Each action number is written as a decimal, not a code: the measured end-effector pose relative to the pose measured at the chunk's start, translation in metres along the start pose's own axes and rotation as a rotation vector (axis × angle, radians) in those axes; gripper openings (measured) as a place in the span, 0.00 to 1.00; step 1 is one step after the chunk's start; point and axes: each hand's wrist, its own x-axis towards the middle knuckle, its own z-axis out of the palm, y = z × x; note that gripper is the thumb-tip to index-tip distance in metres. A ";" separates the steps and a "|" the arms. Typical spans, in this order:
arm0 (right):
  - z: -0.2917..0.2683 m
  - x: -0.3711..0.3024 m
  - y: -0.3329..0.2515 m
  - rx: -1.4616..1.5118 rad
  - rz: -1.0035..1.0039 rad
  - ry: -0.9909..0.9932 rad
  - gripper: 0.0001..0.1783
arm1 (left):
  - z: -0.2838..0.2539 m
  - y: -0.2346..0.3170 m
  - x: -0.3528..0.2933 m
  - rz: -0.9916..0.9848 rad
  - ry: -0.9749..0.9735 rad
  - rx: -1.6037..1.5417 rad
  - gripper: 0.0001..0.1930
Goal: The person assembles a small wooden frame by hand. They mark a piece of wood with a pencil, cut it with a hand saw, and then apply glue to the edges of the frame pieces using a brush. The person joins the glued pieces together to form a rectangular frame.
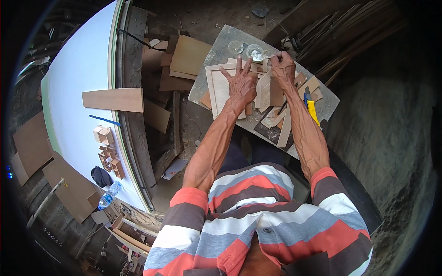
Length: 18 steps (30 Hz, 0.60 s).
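Observation:
My left hand (242, 83) lies with fingers spread over a thin wooden panel with raised edge strips (218, 87) and loose wood pieces beside it. My right hand (282, 68) is closed in a pinch on a thin pale stick (268, 57), whose other end reaches the rim of a clear plastic cup (254, 52) holding white paste. A second clear round container (235, 46) stands left of that cup. Under and between my forearms, small wood offcuts (276, 94) lie scattered. A yellow utility knife (312, 110) rests beside my right forearm.
The pieces lie on a small grey worktable (221, 43). At left, a large white board (73, 92) bears a wooden plank (113, 100), small wooden box shapes (106, 154), a dark cap (101, 176) and a plastic bottle (109, 195). Wood sheets (189, 53) lean between them; long strips (350, 32) lie at upper right.

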 end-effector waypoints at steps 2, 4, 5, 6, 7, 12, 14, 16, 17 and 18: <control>-0.001 0.002 0.003 -0.022 0.053 0.011 0.15 | 0.000 0.001 0.001 -0.003 -0.015 0.015 0.10; -0.001 0.003 0.005 -0.004 0.109 0.019 0.15 | 0.000 0.001 0.001 -0.005 -0.018 0.012 0.10; 0.000 0.006 0.011 0.025 0.137 0.025 0.16 | 0.000 0.002 0.001 -0.002 -0.018 0.010 0.10; 0.000 0.008 0.016 0.054 0.166 0.031 0.16 | 0.000 0.002 0.002 -0.007 -0.039 0.033 0.10; 0.000 0.010 0.022 0.072 0.168 0.027 0.15 | -0.001 0.002 0.003 -0.012 -0.061 0.055 0.10; -0.004 0.003 0.005 0.366 0.404 0.022 0.12 | 0.005 -0.001 0.004 -0.017 -0.058 0.078 0.11; -0.003 0.003 0.011 0.523 0.481 0.038 0.10 | 0.002 0.001 0.005 -0.015 -0.063 0.060 0.12; -0.007 0.004 0.019 0.663 0.536 0.047 0.08 | -0.004 0.010 0.003 -0.045 -0.053 0.031 0.13; -0.009 0.001 0.016 0.726 0.550 0.035 0.07 | -0.008 0.011 0.001 -0.069 -0.044 0.019 0.13; -0.012 -0.002 0.013 0.789 0.565 0.022 0.06 | -0.004 0.007 0.000 -0.095 0.030 -0.124 0.13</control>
